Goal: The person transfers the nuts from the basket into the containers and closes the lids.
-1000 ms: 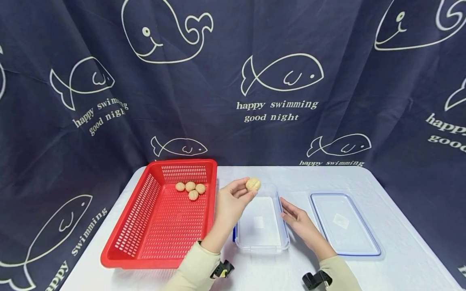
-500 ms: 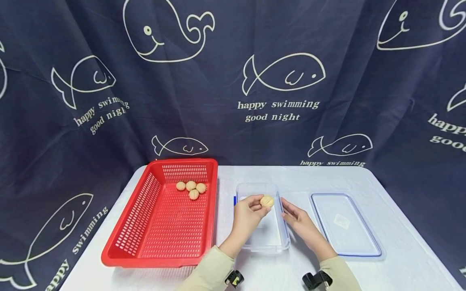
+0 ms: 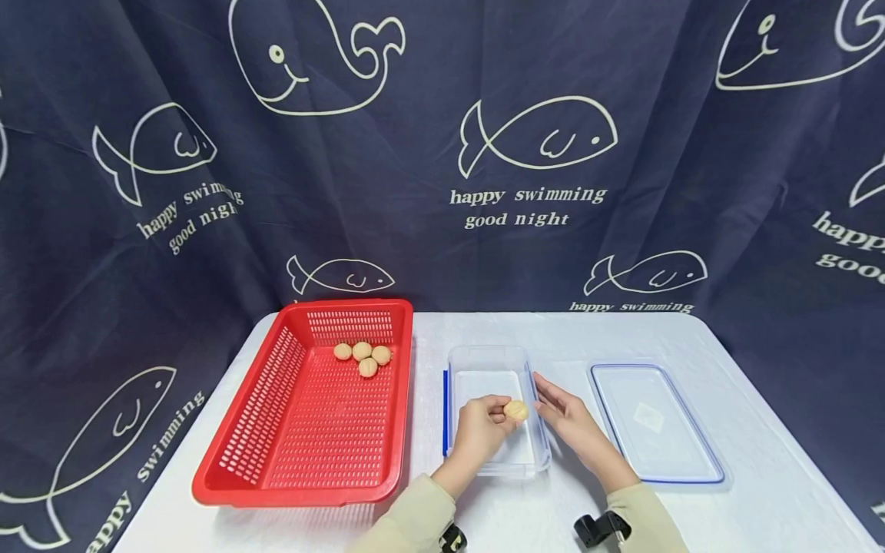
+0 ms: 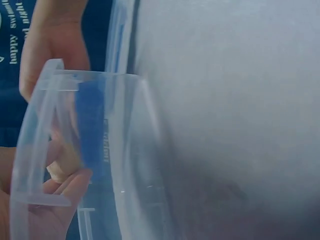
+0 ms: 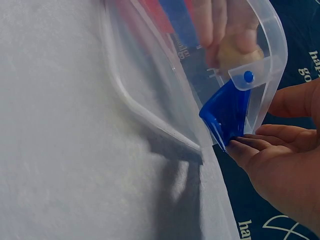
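Observation:
My left hand (image 3: pixel 478 428) pinches a pale, grooved walnut (image 3: pixel 515 410) between thumb and fingers, over the clear plastic food container (image 3: pixel 508 468). Through the container's wall, the left wrist view shows the walnut (image 4: pixel 64 166) at the fingertips. On the container's right side, my right hand (image 3: pixel 568 418) rests with fairly straight fingers. The right wrist view has those fingertips at a blue latch flap (image 5: pixel 227 117), which hangs down from the rim. Several more walnuts (image 3: pixel 368 368) lie together at the far right corner of the red basket (image 3: pixel 297 495).
A clear lid with a blue seal (image 3: pixel 657 438) lies flat to the right of the container. Another blue flap (image 3: pixel 445 411) sticks out on the container's left side. The white-covered table (image 3: pixel 553 518) ends at a dark blue printed curtain (image 3: pixel 429 153).
My left hand has carried the walnut from above the container's far left part toward its near right side, lower down. The right hand has stayed at the container's side.

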{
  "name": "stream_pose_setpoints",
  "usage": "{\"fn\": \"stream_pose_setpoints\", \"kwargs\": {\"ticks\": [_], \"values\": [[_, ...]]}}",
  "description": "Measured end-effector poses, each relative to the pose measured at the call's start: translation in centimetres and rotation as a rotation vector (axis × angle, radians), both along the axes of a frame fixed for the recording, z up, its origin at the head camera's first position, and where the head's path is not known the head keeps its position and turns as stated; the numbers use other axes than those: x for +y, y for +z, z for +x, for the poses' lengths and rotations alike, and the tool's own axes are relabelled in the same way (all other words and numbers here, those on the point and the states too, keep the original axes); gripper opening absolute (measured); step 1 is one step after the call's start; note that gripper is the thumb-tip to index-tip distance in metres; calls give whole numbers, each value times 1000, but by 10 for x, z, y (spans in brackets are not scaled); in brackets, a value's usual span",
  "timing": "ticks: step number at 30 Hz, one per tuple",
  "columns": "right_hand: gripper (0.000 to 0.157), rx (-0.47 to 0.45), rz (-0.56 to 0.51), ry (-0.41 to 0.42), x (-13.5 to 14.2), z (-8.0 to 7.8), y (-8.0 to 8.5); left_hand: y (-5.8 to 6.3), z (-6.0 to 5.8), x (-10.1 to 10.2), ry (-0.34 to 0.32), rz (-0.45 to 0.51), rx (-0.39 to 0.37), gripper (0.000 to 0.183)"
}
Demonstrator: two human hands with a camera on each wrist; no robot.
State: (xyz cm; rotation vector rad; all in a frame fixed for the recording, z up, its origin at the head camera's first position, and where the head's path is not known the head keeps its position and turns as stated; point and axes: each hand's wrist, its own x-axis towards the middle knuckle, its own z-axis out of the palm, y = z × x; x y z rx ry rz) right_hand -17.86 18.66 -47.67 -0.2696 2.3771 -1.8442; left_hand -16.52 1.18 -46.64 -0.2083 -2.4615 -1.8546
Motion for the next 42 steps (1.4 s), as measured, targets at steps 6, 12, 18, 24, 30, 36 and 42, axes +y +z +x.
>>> {"fn": "stream_pose_setpoints", "kwargs": {"ticks": [6, 12, 18, 24, 30, 36, 42], "values": [[54, 14, -7, 16, 0, 1, 2, -6, 0, 0, -57, -122, -45, 26], [55, 0, -3, 6, 1, 0, 0, -9, -1, 2, -106, -210, -41, 22], [55, -1, -18, 2, 3, 1, 0, -10, 0, 5, -131, -300, 15, 25], [55, 0, -7, -1, 4, 1, -1, -11, 2, 6, -147, -423, 114, 27], [54, -5, -19, -4, 3, 2, -2, -10, 5, 6, -141, -439, 116, 29], [54, -10, -16, -1, 2, 2, -1, -8, 5, 5, -131, -435, 60, 35], [55, 7, -25, 11, 1, 2, 2, -3, 4, 4, -96, -416, -13, 37]]}}
